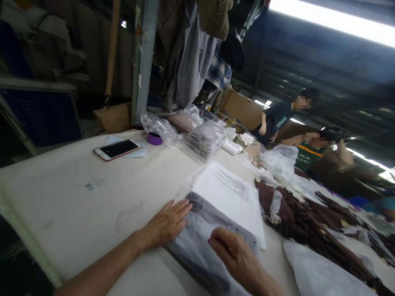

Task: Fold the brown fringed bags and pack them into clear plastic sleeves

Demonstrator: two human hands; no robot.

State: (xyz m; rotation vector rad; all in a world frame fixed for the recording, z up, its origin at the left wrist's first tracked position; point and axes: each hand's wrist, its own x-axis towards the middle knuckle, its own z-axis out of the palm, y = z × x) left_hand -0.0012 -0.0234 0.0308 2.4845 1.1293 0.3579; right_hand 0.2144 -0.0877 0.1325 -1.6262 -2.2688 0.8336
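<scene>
The clear bag (200, 242) with folded grey cloth inside lies flat on the table (70, 218), close in front of the person. The left hand (169, 222) is open, palm down, fingers slightly spread over the bag's far left corner, gripping nothing. The right hand (233, 250) is curled over the middle of the bag, thumb near the bent fingers; whether it pinches the plastic cannot be told.

The cloth seems to be in the bag already and laid fairly smooth; whether the bag's mouth is closed does not show. A printed sheet (228, 193) lies right against the bag's far edge.

Beyond the bag, well apart from it, stands a stack of flat packets (206, 139), which look finished. Farther left of the bag are a phone (117, 149) on pale paper and a purple roll of tape (154, 139). Right of the bag, brown cloth pieces (286, 209) lie in a loose heap, apparently mostly unpacked, with a white plastic sheet (321, 271) on their near side. Far beyond the bag, two co-workers (274, 123) are at the table's other side.
</scene>
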